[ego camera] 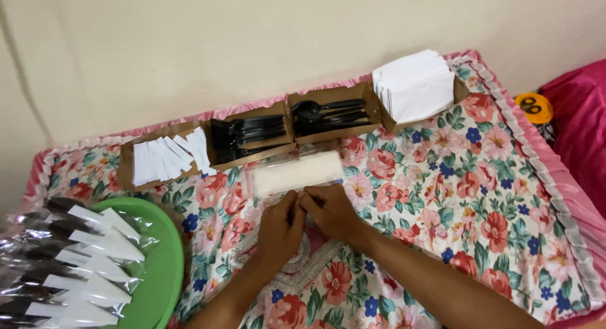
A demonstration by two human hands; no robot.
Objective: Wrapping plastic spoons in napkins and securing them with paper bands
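Observation:
My left hand (278, 225) and my right hand (331, 210) meet at the near edge of a clear plastic sleeve (297, 173) that lies on the floral cloth (454, 177). The fingertips of both hands pinch the sleeve's near edge. A pale napkin shows inside the sleeve. Whether any cutlery is inside is hidden by blur. Behind the sleeve stands a row of brown cardboard boxes: small white packets (165, 157), black forks (247, 137), black spoons (329, 114) and white napkins (415, 86).
A green tray (165, 266) at the lower left holds several wrapped cutlery packs (69, 266) in clear plastic. An orange tape roll (534, 107) lies beyond the bed's right edge, beside pink fabric (581, 121). A plain wall stands behind the boxes.

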